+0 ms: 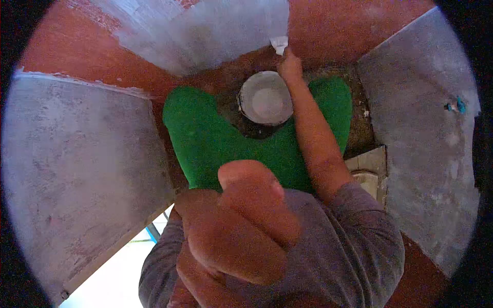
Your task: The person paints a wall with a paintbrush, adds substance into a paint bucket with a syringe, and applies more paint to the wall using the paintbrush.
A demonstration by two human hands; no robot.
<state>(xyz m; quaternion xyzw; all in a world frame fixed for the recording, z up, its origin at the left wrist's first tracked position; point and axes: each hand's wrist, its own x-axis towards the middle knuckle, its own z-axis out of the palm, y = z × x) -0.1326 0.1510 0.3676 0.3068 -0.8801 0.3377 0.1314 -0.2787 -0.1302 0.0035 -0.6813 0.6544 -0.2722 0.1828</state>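
Up at the front wall, my right hand (pixel 291 68) is closed around a paintbrush (pixel 279 44) with a white-coated head. The brush touches the lower right edge of the pale coated patch (pixel 226 33), where the reddish wall (pixel 334 25) begins. Just below and left of that hand stands a round bucket (pixel 266 98) with pale, whitish material inside. My left hand (pixel 241 220) is raised close to the camera in front of my chest, large and blurred. Its fingers are curled in, and I see nothing in them.
My green-clad knees (pixel 192 115) flank the bucket. A grey panel (pixel 87 154) stands at the left and a grey wall (pixel 426 133) at the right, with a small blue fitting (pixel 458 106) on it. A pale framed object (pixel 370 174) lies beside my right elbow. Bright light enters at lower left.
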